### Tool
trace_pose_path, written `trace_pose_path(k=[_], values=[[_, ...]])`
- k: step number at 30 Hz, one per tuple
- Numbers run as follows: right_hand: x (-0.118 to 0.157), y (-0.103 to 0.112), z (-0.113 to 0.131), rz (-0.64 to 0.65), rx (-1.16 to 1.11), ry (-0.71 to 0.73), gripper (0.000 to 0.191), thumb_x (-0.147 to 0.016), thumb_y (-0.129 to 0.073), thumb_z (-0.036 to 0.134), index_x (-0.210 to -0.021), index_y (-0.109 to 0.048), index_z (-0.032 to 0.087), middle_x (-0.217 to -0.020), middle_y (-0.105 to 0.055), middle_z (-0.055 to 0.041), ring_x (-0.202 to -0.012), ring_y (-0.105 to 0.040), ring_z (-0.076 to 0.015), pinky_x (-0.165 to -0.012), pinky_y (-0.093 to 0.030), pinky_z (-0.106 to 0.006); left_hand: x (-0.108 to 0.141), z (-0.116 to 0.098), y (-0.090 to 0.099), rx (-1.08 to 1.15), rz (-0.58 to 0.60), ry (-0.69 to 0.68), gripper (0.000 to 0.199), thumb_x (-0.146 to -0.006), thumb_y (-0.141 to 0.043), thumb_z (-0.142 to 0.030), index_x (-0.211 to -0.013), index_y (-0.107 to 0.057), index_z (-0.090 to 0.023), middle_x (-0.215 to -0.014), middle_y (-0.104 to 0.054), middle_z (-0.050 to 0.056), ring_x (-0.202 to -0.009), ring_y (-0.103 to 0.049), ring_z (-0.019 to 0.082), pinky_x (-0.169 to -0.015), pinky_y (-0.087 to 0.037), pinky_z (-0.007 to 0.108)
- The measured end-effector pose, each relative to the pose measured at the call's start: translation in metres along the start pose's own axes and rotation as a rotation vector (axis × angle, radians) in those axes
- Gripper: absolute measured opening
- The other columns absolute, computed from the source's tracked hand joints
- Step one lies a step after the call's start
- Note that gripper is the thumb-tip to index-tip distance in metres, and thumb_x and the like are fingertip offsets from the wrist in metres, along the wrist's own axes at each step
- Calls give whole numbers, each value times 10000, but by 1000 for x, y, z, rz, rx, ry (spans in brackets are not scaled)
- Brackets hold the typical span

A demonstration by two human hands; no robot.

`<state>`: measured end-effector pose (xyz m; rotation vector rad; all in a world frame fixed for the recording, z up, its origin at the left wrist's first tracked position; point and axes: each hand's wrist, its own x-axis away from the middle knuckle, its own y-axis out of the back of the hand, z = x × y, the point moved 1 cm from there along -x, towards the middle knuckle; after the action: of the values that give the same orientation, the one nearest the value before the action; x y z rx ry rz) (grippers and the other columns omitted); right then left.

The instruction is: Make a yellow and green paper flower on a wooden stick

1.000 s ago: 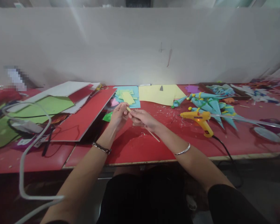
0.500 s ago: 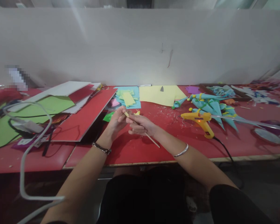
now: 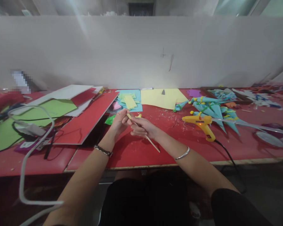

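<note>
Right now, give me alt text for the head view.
A person's left hand and right hand hold a thin stick and a small yellow piece above a red table; to the right, a yellow glue gun rests near blue cones.

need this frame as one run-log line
left hand: pinching small yellow piece | right hand: gripping thin stick | nearby: yellow glue gun on red tabletop, indicator lit

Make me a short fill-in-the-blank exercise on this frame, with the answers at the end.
1. A thin, pale ____ juts from the right hand.
2. The dark bracelet circles the ____ wrist.
3. The glue gun on the table has a body colored ____.
Missing words: stick; left; yellow.
</note>
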<state>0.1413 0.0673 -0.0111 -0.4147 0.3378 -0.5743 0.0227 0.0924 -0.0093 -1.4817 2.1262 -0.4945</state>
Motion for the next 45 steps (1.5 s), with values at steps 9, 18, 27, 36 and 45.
trace_pose_path(k=[9, 18, 27, 36, 45], values=[[3, 16, 6, -117, 202, -15, 205, -870, -356, 208, -806, -540, 144, -342, -304, 119, -297, -215, -24, -419, -248, -176, -8, -9, 4, 151, -251, -111, 197, -765, -555, -349, -665, -536, -180, -348, -303, -109, -302, -341, 27, -387, -345, 163], [11, 44, 26, -695, 1031, 109, 252, -828, -377, 335, -731, -539, 168, -446, -332, 68, -409, -312, -77, -446, -233, -210, -11, -12, 11, 209, -298, -66, 154, -779, -504, -273, -673, -510, -161, -506, -472, -74, -355, -359, 6, -416, -346, 145], [11, 74, 15, -1005, 1605, 67, 465, -719, -423, 101, -1183, -431, 96, -1045, -522, -155, -964, -468, -250, -811, -374, -375, -11, 8, 7, -122, -288, 135, 126, -731, -551, -146, -844, -602, -121, -587, -587, -12, -471, -536, 45, -459, -426, 144], [2, 48, 13, -718, 1194, 381, 145, -747, -516, 278, -764, -613, 172, -798, -535, -30, -747, -522, -137, -737, -421, -281, -10, 12, 12, -116, -204, 135, 231, -727, -568, -150, -955, -602, -164, -819, -663, 20, -626, -610, 71, -543, -461, 153], [0, 43, 9, -760, 1049, 465, 143, -733, -527, 278, -814, -567, 166, -768, -528, -7, -680, -490, -113, -681, -405, -245, -11, 14, 10, -47, -205, 123, 265, -712, -589, -121, -974, -585, -160, -763, -655, 21, -611, -619, 78, -547, -454, 157]])
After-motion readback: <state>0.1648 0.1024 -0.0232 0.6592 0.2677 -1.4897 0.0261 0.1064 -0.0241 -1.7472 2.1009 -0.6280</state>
